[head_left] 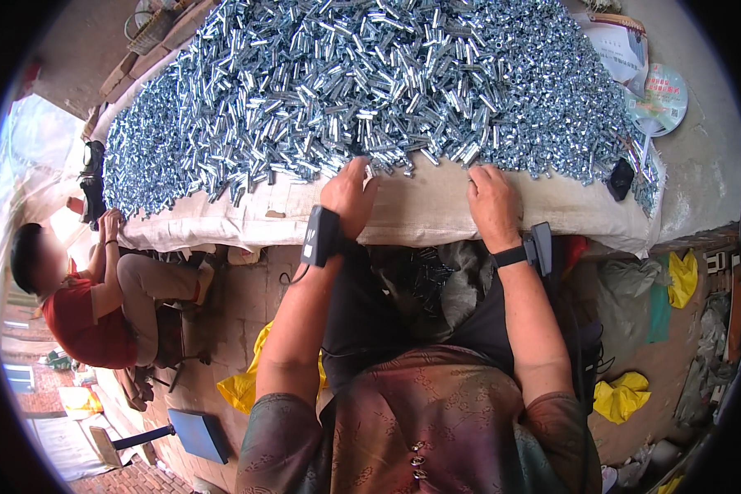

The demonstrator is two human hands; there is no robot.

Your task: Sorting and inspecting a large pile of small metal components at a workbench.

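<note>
A big heap of small shiny silver metal tubes and bolts (370,82) covers a table under a pale cloth (420,210). My left hand (347,193) rests on the cloth at the heap's near edge, fingertips touching the closest pieces. To its right my right hand (492,202) lies with fingers curled down onto the cloth, just short of the heap. Whether either hand pinches a piece is hidden. Each wrist carries a black strapped device. A dark bag with dark parts (424,280) sits in my lap below the table edge.
Another person (90,305) in a red top sits at the left end of the table, hand on the cloth. A round fan (659,99) and papers lie at the far right, near a small black object (620,179). Yellow bags (622,395) lie on the floor.
</note>
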